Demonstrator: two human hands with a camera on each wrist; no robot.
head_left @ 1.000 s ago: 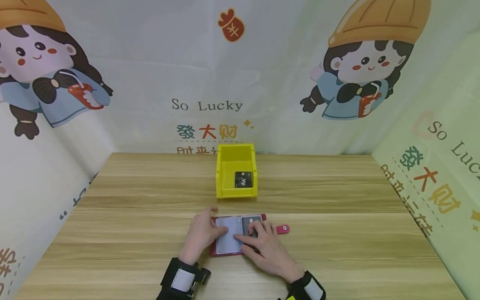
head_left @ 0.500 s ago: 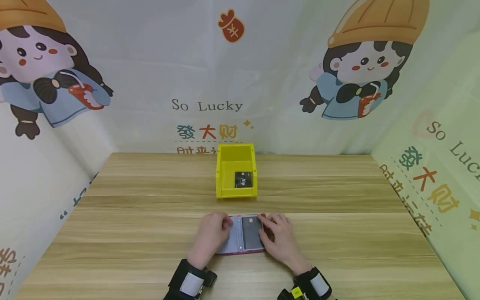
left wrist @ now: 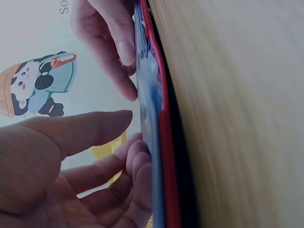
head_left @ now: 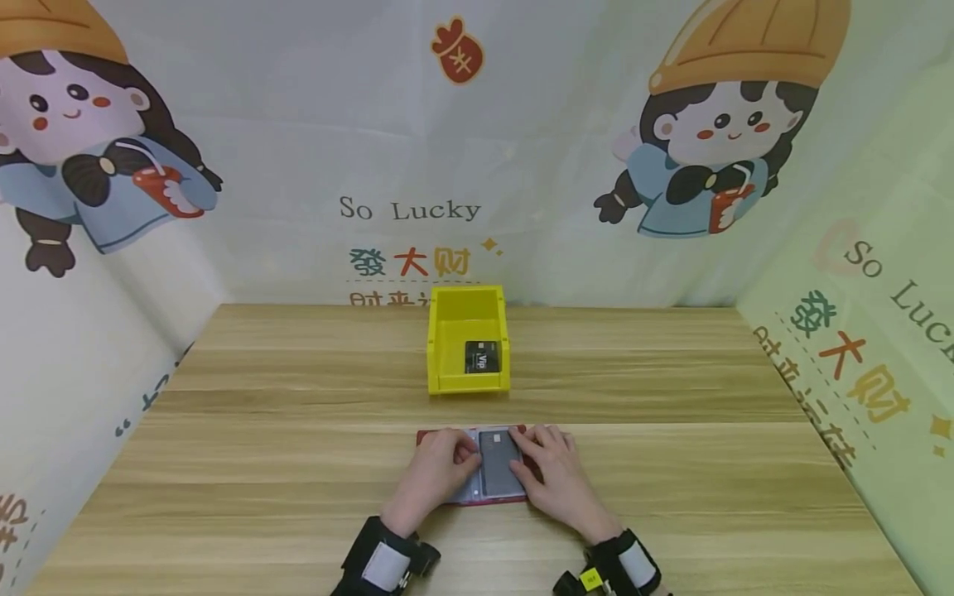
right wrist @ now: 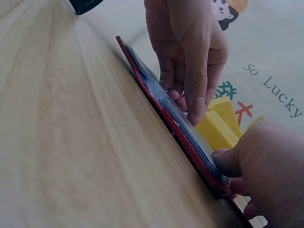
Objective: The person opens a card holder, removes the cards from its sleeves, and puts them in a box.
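Note:
A red card holder [head_left: 488,502] lies opened out on the wooden table, its clear sleeves [left wrist: 148,71] stacked inside. A grey card [head_left: 498,472] with a chip shows in the right-hand sleeve. My left hand [head_left: 440,465] rests over the left half, covering much of it. In the left wrist view its fingertips touch the sleeves, with the thumb [left wrist: 102,128] apart from them. My right hand [head_left: 557,476] grips the holder's right edge, the thumb [right wrist: 228,161] on the sleeve stack and other fingers around the edge, partly hidden.
Beyond the holder stands a yellow bin [head_left: 468,384], with a black card [head_left: 481,358] marked "Vip" inside. A printed cloth [head_left: 551,165] with cartoon figures hangs behind the table [head_left: 298,397]. Black straps with cameras sit on both wrists.
The right hand has drawn back from the sleeves to the holder's right edge, uncovering the grey card. The left hand has moved right, toward the middle of the holder.

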